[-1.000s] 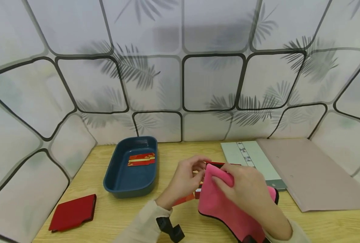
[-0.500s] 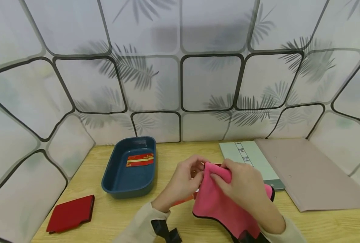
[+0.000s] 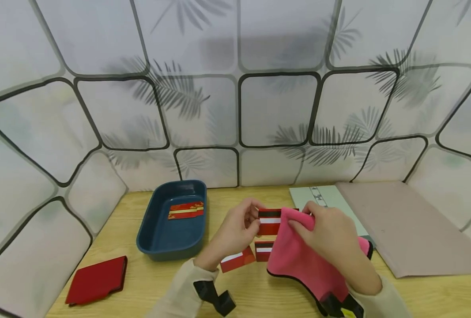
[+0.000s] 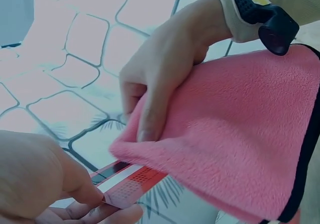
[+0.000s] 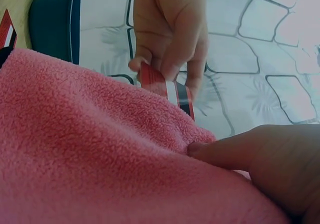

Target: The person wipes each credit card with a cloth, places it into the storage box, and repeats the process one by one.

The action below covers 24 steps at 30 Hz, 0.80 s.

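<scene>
My left hand [image 3: 237, 227] pinches the left end of a red card [image 3: 269, 221] with a black stripe and a white strip. A pink cloth [image 3: 299, 254] with black edging is gripped in my right hand [image 3: 330, 232], its folded edge covering the card's right end. In the left wrist view the cloth [image 4: 235, 134] drapes over the card [image 4: 132, 181], held at its corner by the left fingers. Below the hands, two more red cards lie on the table: one tilted [image 3: 238, 259], the other [image 3: 263, 251] partly hidden by the cloth.
A blue tray [image 3: 144, 238] holding red and gold cards [image 3: 185, 210] stands at the back left. A red card wallet [image 3: 97, 280] lies at the front left. Behind the right hand are a pale green notebook [image 3: 338, 198] and a flat beige folder [image 3: 414, 234].
The cloth and right hand have shifted right along the card, exposing more of its striped face. The left hand still pinches it, and the cards on the table show more.
</scene>
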### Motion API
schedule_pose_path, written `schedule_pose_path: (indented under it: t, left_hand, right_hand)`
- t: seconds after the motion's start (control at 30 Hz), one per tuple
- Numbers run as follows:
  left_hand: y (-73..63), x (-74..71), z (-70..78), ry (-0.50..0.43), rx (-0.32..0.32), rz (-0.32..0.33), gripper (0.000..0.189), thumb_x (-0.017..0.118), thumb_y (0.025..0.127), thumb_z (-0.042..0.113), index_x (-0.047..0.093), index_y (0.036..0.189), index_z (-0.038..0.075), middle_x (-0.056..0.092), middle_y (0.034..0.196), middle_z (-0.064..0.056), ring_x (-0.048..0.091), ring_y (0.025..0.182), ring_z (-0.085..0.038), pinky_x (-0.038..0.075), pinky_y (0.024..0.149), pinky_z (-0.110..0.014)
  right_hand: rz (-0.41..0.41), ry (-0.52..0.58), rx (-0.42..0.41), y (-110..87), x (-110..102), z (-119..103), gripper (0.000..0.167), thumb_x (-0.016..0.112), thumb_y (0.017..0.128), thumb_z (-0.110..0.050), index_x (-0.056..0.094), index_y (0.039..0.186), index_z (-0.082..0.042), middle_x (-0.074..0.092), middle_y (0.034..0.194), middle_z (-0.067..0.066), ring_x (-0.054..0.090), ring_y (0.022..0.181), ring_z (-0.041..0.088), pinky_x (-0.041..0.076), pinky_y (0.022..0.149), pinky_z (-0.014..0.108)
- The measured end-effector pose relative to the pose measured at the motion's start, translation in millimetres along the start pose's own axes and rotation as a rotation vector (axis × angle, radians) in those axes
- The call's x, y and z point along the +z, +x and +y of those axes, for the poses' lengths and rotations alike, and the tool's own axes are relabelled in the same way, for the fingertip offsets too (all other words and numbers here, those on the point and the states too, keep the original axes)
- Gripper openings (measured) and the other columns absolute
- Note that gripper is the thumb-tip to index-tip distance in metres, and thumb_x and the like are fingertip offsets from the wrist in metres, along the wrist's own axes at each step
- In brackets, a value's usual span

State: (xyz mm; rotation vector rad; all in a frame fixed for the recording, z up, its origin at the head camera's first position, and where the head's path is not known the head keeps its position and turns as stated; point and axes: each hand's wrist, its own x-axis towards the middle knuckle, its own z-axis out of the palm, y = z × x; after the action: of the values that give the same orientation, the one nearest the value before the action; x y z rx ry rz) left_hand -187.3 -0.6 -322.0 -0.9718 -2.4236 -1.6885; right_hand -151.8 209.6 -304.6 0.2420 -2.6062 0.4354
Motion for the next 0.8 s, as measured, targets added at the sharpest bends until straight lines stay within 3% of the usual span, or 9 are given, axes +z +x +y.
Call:
schedule_pose_path:
  t: [0.27, 0.57, 0.8]
  left_hand:
    - [2.3, -7.7, -1.7, -0.065, -0.035, 0.026, 0.026, 0.049, 0.089, -0.01, 0.053, 0.114, -0.004, 0.055, 0.084, -0.018, 0.064, 0.067, -0.03, 0.055, 0.061, -0.026]
    - [3.9, -11.9, -1.7, -0.123, -0.094, 0.131, 0.035, 0.052, 0.087, -0.011, 0.048, 0.119, 0.002, 0.058, 0.084, -0.019, 0.061, 0.065, -0.022, 0.053, 0.059, -0.024]
    - [5.9, -12.6, -2.6, -0.052, -0.084, 0.168, 0.018, 0.054, 0.091, -0.007, 0.065, 0.104, -0.001, 0.069, 0.092, -0.018, 0.067, 0.068, -0.023, 0.057, 0.067, -0.027]
  right_hand:
    - [-0.012, -0.047, 0.053, 5.1, -9, 15, 0.024, 0.076, 0.078, -0.028, 0.06, 0.08, -0.009, 0.045, 0.052, 0.0, 0.047, 0.05, 0.019, 0.034, 0.043, 0.031]
    - [0.016, -0.096, 0.06, 6.2, -12, 20, 0.025, 0.077, 0.077, -0.03, 0.064, 0.081, -0.009, 0.046, 0.052, 0.0, 0.046, 0.048, 0.02, 0.035, 0.041, 0.033]
    - [0.039, -0.066, 0.031, 6.3, -12, 20, 0.023, 0.076, 0.077, -0.028, 0.062, 0.079, -0.01, 0.044, 0.051, 0.0, 0.045, 0.049, 0.02, 0.034, 0.043, 0.033]
